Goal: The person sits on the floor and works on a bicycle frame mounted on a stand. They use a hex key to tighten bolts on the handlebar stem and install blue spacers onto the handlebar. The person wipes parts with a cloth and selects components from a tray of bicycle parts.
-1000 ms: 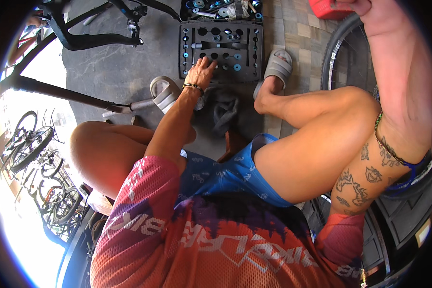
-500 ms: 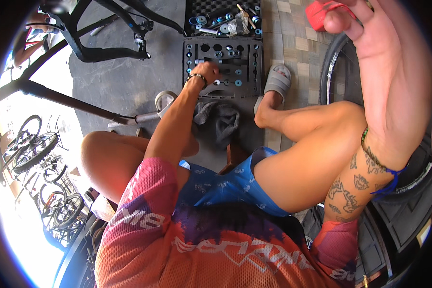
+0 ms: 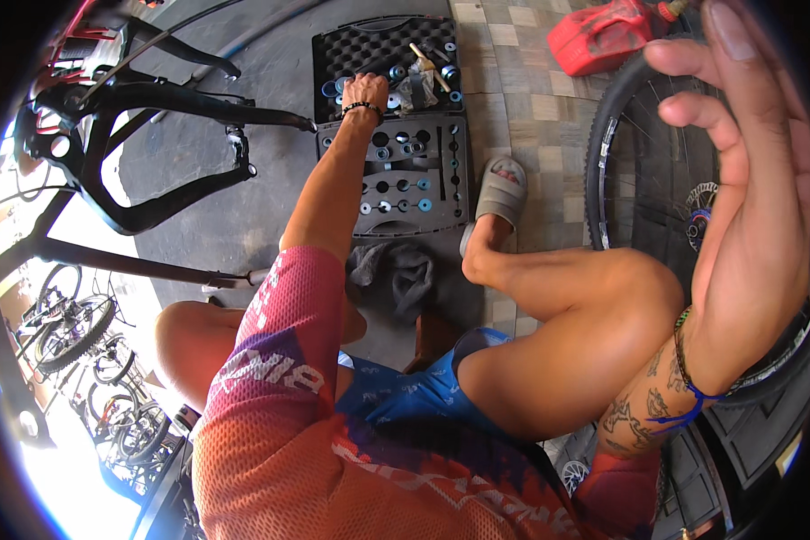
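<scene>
My left hand (image 3: 365, 92) reaches into the far half of an open black tool case, its fingers bent down among loose round metal parts. The palm side is hidden, so what they hold, if anything, does not show. Beside it lie a clear plastic bag (image 3: 416, 90) and a wooden-looking stick (image 3: 430, 67). The near half is a foam tray (image 3: 403, 222) with cut-outs holding several small blue and silver ring-shaped pieces (image 3: 424, 205). My right hand (image 3: 751, 153) is raised close at the right, fingers apart and loosely bent, with nothing in it.
A black bike frame (image 3: 175, 108) hangs at the left above a stand's bar (image 3: 135, 261). A dark cloth (image 3: 396, 274) lies below the case. At the right are a red fuel can (image 3: 603, 38) and a bicycle wheel (image 3: 603, 153). Several bikes (image 3: 85, 324) stand at far left.
My left hand has moved from the near foam tray to the loose parts in the far half. The view has shifted, bringing more of the fuel can and bike frame in.
</scene>
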Available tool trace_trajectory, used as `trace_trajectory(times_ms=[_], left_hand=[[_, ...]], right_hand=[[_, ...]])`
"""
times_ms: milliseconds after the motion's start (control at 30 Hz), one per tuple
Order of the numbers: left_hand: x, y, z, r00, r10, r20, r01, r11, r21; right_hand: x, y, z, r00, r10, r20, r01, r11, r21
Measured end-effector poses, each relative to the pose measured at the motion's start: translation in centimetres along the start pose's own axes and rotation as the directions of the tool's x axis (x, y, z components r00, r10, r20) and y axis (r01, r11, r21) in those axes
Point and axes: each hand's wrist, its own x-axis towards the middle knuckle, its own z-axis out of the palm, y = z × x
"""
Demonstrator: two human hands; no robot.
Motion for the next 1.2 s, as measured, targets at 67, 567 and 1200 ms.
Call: trace_trajectory(times_ms=[67,567,1200], left_hand=[[0.1,0.3,0.1,0.998,0.051,-0.024,-0.05,0.998,0.038],[-3.9,-2.9,0.8,0.993,-0.105,-0.045,0.095,0.977,-0.193],[5.5,8.3,-0.3,0.988,-0.006,-0.155,-0.012,0.994,-0.11]], right_hand=[[0.3,0.0,-0.5,1.0,-0.003,-0.011,0.003,1.0,-0.007],[-0.2,-0.9,-0.5,1.0,0.019,0.013,-0.018,1.0,-0.024],[0.3,-1.8,-0.5,0.958,0.272,0.087,-0.246,0.942,-0.23]])
